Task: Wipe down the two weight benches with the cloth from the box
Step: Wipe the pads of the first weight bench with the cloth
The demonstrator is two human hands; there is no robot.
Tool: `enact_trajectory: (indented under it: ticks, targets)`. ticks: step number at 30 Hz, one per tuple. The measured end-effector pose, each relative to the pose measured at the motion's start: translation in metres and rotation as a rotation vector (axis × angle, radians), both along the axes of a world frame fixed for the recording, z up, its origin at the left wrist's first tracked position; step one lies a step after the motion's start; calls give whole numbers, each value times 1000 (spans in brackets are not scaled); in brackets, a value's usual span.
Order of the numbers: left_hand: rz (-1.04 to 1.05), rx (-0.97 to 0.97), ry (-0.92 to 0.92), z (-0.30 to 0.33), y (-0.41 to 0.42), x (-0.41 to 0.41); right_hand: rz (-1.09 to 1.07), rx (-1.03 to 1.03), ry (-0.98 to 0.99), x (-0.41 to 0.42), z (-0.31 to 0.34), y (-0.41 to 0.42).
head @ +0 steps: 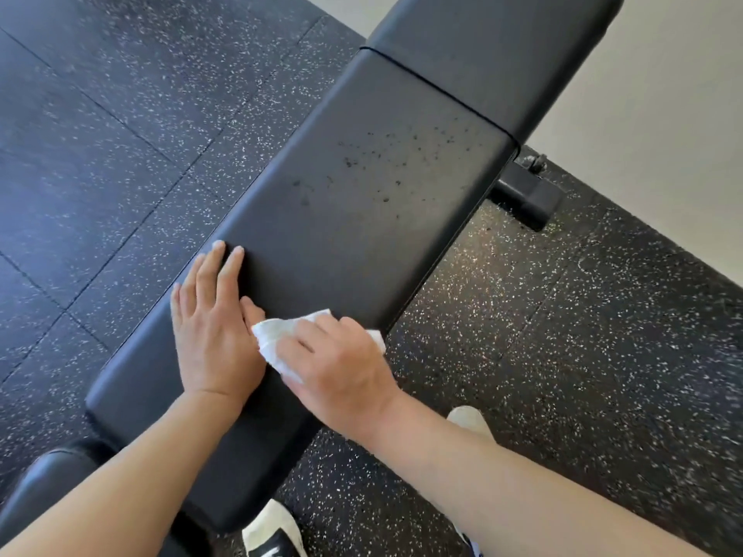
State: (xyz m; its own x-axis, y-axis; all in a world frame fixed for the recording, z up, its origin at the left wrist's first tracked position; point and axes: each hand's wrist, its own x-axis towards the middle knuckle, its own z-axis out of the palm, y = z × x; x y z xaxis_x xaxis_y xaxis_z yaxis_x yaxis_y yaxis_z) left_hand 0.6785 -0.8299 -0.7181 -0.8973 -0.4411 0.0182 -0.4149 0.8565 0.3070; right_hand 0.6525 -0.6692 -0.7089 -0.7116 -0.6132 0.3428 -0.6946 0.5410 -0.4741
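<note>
Cloth [281, 339] pressed on bench [362, 186] under flat right hand [341, 371]; left hand [213, 327] spread flat.

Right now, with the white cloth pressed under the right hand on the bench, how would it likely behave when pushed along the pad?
The cloth looks thin and crumpled, so it is probably floppy and would bunch unless the right hand keeps it flat. The bench pad looks smooth, so it should slide easily. It is likely very light.
</note>
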Motion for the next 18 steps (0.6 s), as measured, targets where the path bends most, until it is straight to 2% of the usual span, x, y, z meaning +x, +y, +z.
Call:
enact_trajectory:
  ticks: [2,3,7,9,11,13,15,18]
  targets:
    - [-5,-15,11,0,-2,2,62,38,23,-11,0,12]
    - [-7,-27,22,-1,-2,0,18,64,50,-27,1,21]
    - [-23,-69,43,-4,-1,0,-416,32,29,-110,6,60]
    - [-22,-70,45,-5,-3,0,-479,79,-24,-120,14,52]
    - [-12,-66,32,-4,-3,-1,-403,109,-37,-97,19,24]
    - [6,-57,1,-4,-3,-1,-185,87,-114,-48,15,-4]
    - [9,-43,-36,-5,-4,0,-58,93,-132,-13,8,-15]
    - [17,-56,-22,-7,-4,0,29,40,-55,-25,1,-5]
